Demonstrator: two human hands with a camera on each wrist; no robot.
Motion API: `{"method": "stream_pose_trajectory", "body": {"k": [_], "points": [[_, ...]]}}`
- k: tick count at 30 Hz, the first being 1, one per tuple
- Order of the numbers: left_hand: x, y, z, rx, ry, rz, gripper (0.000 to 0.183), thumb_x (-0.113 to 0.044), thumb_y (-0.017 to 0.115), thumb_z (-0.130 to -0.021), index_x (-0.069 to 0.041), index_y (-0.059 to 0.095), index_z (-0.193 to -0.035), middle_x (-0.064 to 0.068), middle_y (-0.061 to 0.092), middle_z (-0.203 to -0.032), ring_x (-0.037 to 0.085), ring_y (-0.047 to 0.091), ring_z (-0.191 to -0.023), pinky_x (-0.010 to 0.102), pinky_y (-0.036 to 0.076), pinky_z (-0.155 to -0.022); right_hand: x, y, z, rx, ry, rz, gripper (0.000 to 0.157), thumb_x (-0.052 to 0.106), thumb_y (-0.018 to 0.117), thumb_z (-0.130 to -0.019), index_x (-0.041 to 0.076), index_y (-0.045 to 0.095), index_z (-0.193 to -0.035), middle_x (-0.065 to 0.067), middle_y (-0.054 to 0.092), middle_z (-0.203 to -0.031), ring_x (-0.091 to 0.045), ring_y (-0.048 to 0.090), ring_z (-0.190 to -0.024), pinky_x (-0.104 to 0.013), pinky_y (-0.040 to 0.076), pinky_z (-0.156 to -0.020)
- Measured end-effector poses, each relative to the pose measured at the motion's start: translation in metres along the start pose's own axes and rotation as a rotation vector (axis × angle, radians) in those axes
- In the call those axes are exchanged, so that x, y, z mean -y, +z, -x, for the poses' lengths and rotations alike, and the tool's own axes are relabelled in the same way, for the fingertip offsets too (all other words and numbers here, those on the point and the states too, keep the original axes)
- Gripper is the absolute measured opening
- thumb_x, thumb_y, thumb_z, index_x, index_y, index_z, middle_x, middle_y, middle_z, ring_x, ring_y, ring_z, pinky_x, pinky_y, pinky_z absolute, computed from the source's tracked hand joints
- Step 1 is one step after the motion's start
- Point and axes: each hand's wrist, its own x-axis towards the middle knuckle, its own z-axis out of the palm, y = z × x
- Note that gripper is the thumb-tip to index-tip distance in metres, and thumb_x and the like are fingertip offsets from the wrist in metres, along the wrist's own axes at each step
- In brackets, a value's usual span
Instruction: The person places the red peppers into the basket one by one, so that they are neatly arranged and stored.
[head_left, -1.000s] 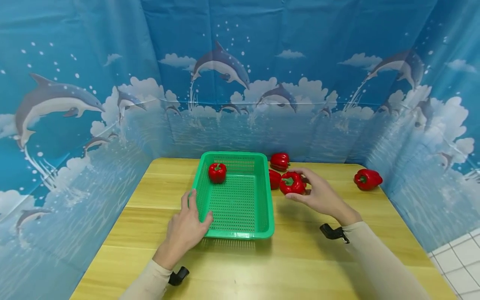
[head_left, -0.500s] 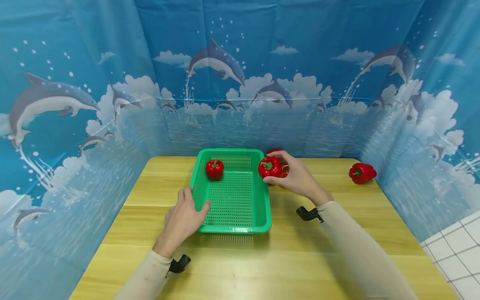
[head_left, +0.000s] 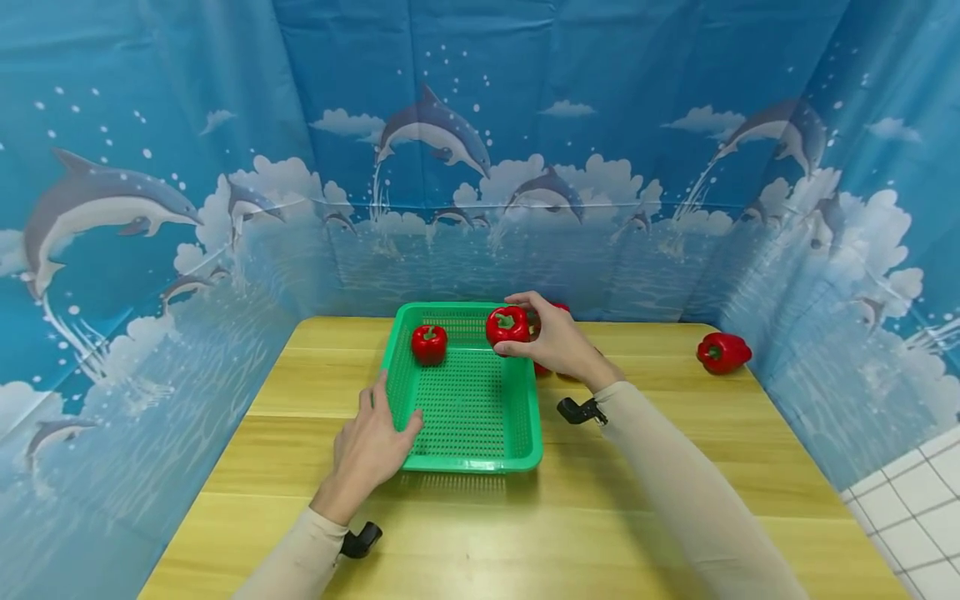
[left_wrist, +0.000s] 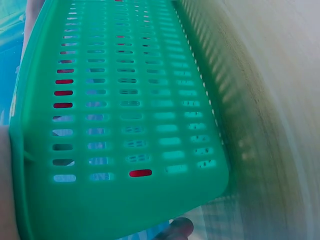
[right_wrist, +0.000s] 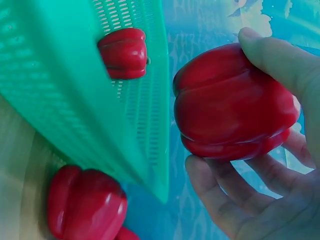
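My right hand grips a red bell pepper, thumb on the near side and fingers on the far side. It is raised over the right rear part of a green plastic basket. Within the basket, at the back left, sits another red bell pepper; the right wrist view shows both. At the basket's near left corner, my left hand grips the rim, its thumb over the edge and its fingers along the left side. A fingertip shows outside the wall in the left wrist view.
More red bell peppers lie right of the basket, partly hidden behind my right hand in the head view. A lone pepper lies near the right edge of the wooden table. A blue dolphin-print curtain encloses the back and sides.
My right hand has carried the held pepper leftward, from beside the basket to above its right rear part. The left hand keeps its place on the basket's corner.
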Motion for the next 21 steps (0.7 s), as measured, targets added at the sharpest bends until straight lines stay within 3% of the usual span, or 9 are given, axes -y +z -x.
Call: {"method": "stream_pose_trajectory", "body": {"k": [8, 14, 21], "points": [[-0.001, -0.001, -0.002, 0.030, -0.004, -0.028, 0.103, -0.059, 0.061, -0.114, -0.007, 0.012, -0.188, 0.032, 0.042, -0.179, 0.022, 0.046, -0.049, 0.033, 0.038, -0.044, 0.002, 0.010, -0.020, 0.021, 0.038, 0.112, 0.086, 0.052, 0.095, -0.098, 0.022, 0.058, -0.169, -0.011, 0.072, -0.156, -0.035, 0.068, -0.138, -0.056, 0.067, -0.103], [-0.001, -0.001, -0.002, 0.026, -0.001, -0.037, 0.102, -0.057, 0.062, -0.114, -0.006, 0.013, -0.188, 0.033, 0.044, -0.176, 0.023, 0.046, -0.050, 0.033, 0.038, -0.044, 0.002, 0.019, -0.033, 0.048, 0.086, 0.092, 0.081, 0.050, 0.096, -0.096, 0.023, 0.061, -0.164, -0.014, 0.070, -0.157, -0.037, 0.065, -0.141, -0.063, 0.062, -0.109], [0.001, 0.001, -0.002, 0.010, 0.005, -0.026, 0.101, -0.057, 0.063, -0.114, -0.007, 0.014, -0.188, 0.034, 0.046, -0.173, 0.025, 0.048, -0.049, 0.036, 0.041, -0.044, 0.002, 0.030, -0.047, 0.060, 0.098, 0.104, 0.080, 0.049, 0.096, -0.097, 0.021, 0.061, -0.164, -0.011, 0.072, -0.152, -0.035, 0.066, -0.138, -0.060, 0.063, -0.109]]}}
